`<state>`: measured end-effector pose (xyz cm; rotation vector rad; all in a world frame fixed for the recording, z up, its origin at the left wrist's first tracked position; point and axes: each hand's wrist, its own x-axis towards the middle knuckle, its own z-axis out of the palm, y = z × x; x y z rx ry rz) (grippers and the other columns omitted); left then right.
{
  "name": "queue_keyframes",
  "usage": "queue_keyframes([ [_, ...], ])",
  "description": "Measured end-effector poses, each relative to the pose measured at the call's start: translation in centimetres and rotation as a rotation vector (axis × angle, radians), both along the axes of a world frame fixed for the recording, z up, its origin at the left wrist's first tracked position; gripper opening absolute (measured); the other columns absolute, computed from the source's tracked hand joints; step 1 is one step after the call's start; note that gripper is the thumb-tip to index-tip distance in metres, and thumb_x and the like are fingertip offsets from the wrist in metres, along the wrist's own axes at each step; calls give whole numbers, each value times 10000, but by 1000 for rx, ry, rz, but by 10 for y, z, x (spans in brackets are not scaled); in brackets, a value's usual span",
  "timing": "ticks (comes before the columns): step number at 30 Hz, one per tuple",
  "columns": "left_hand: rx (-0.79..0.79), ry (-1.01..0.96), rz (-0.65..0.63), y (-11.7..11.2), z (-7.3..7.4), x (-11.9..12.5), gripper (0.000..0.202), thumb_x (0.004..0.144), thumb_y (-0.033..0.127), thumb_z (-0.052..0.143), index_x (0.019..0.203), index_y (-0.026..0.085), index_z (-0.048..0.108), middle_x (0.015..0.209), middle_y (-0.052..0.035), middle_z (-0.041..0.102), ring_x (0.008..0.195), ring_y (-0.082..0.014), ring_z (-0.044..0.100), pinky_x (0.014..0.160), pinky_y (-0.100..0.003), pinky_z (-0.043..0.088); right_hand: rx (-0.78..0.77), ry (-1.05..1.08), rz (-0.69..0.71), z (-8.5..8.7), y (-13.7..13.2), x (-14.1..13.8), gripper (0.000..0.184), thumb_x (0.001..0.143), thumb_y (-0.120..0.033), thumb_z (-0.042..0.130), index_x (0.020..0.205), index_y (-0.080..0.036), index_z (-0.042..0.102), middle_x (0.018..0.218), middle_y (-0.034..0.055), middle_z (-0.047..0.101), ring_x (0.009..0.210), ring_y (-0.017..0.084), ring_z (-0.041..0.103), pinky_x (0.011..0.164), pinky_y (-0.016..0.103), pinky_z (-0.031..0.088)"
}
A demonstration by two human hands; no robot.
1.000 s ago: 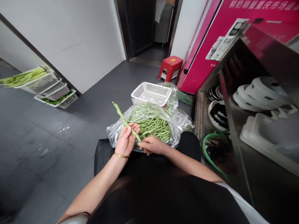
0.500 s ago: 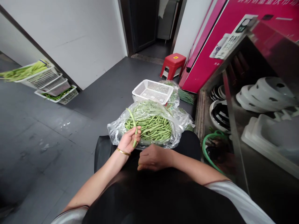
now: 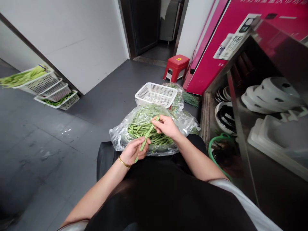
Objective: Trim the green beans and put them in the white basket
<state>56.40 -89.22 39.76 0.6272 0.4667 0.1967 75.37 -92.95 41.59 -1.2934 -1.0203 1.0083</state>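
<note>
A long green bean runs slantwise between my two hands. My left hand, with a gold bracelet at the wrist, has its fingers closed around the lower part of the bean. At the upper end, my right hand pinches the bean's tip between thumb and fingers. Below and behind them, a clear plastic bag lies open, full of green beans. My right hand partly covers the pile.
Beyond the bag stands a white perforated basket, with a red stool behind it. Stacked vegetable baskets are at the left wall. Metal shelving with dishes and a green basket flanks my right side.
My right hand has risen from my lap to the bean's upper end and now grips it. The bean in my left hand has tipped over to the right.
</note>
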Motion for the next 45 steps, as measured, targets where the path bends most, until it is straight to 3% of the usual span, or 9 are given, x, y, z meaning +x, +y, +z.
queue_keyframes([
  [7,9,6,-15,-1,-2,1,205,838,309,515,816,115,578,536,0,501,330,-43,321,281,-133,265,-50,31,-5,-16,-2,5,360,733,-489,617,811,-142,562,587,-27,582,408,63,515,387,172,423],
  [11,45,88,16,-2,-4,4,202,813,315,575,778,116,562,539,4,517,319,-30,312,281,-128,261,-38,-241,21,-10,-10,-2,336,812,-484,534,794,-149,551,590,-8,582,449,91,539,437,209,447],
  [17,157,133,361,-14,-7,9,251,781,342,621,684,145,500,481,31,512,323,-71,396,327,-198,391,324,-1077,19,-13,-43,-35,274,920,-325,397,930,-142,601,731,82,611,713,164,599,659,274,467],
  [23,-125,261,531,-4,-15,12,275,821,303,588,647,153,437,618,-26,613,580,-142,635,582,-274,542,683,-1202,339,-21,-55,-66,219,928,-309,415,904,-161,575,706,34,590,650,129,553,619,255,427],
  [30,-73,191,78,-4,-17,0,240,800,378,597,813,146,539,508,38,486,324,-82,430,294,-171,345,-64,-983,310,-22,-29,-42,383,779,-543,585,839,-165,560,749,19,629,651,123,559,574,216,360],
  [36,-66,69,148,-3,-16,-7,479,722,570,616,901,126,589,538,60,379,366,-26,281,311,-121,238,-264,-1308,197,-52,-16,6,330,881,-464,475,1003,-184,597,952,91,610,714,153,588,588,231,363],
  [40,35,156,162,-4,-17,-4,251,742,333,688,721,107,582,445,106,196,336,-19,216,310,-110,193,-66,-1356,79,-40,-20,13,353,945,-377,363,894,-147,625,878,96,610,759,153,577,658,238,384],
  [43,-66,211,51,-5,-16,3,280,787,364,628,727,91,605,441,66,360,308,-21,248,283,-131,181,256,-1283,-12,-22,-31,-4,292,941,-338,389,914,-156,616,851,79,617,783,147,560,707,244,381],
  [45,-135,223,48,-5,-16,9,305,791,385,615,699,94,603,493,12,490,317,-36,346,292,-147,258,503,-1281,96,-18,-39,-24,230,927,-309,428,883,-184,616,793,45,616,738,136,543,692,247,376],
])
